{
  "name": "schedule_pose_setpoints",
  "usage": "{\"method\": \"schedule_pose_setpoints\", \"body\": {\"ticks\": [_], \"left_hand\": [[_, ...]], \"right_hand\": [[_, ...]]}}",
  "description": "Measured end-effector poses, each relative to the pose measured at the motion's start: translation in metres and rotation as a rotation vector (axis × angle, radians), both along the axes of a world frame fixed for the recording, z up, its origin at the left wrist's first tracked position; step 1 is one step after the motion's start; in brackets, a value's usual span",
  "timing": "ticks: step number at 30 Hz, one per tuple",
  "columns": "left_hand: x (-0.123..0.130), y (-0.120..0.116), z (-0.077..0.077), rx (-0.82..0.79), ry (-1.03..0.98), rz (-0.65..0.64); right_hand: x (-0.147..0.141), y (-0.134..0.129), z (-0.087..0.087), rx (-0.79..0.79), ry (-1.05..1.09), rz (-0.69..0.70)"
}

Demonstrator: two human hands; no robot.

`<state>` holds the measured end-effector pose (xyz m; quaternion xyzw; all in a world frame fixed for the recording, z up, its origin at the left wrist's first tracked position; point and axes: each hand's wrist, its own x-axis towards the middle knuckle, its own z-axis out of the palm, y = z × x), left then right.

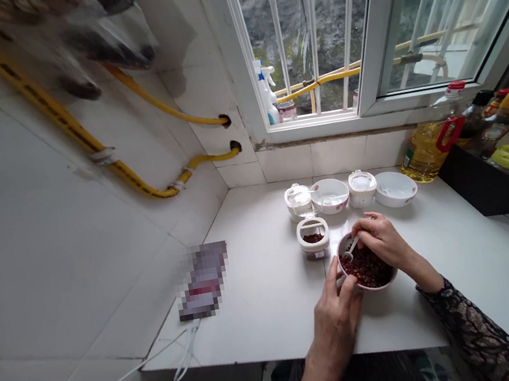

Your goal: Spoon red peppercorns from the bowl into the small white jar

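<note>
1. Right hand (381,239) has a narrow pinch on a little white spoon (352,247), with the tip down in the spice.
2. Left hand (334,327) has its fingers (343,286) spread wide, tips right at the bowl's left rim.
3. The small white bowl (373,288) sits near the counter's near edge and is heaped with what look like dark red peppercorns (365,269). Those should be light, loose and easy to spill. The bowl looks like fragile ceramic, so I'd grab it by the rim.
4. A lidded jar (313,237) stands just beyond it on the far left, so that side's tight. Bare white tiled counter (266,310) runs left toward a blurred packet (204,280).
</note>
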<state>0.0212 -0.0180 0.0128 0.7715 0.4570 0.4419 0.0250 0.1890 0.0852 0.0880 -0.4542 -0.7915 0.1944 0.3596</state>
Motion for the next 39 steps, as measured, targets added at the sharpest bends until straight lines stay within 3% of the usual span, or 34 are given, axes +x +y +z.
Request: {"method": "schedule_pose_setpoints", "body": {"ticks": [6, 12, 19, 39], "left_hand": [[-0.001, 0.000, 0.002, -0.022, -0.027, -0.023], [-0.002, -0.001, 0.005, -0.037, -0.039, -0.029], [-0.004, 0.000, 0.005, -0.040, -0.044, -0.038], [-0.007, 0.001, 0.009, -0.092, -0.051, -0.054]], "right_hand": [[0.003, -0.002, 0.010, -0.179, 0.231, -0.085], [0.005, 0.000, 0.008, -0.375, 0.413, -0.104], [0.010, 0.001, 0.004, -0.092, 0.173, -0.097], [0.009, -0.001, -0.001, 0.018, 0.069, -0.072]]}}
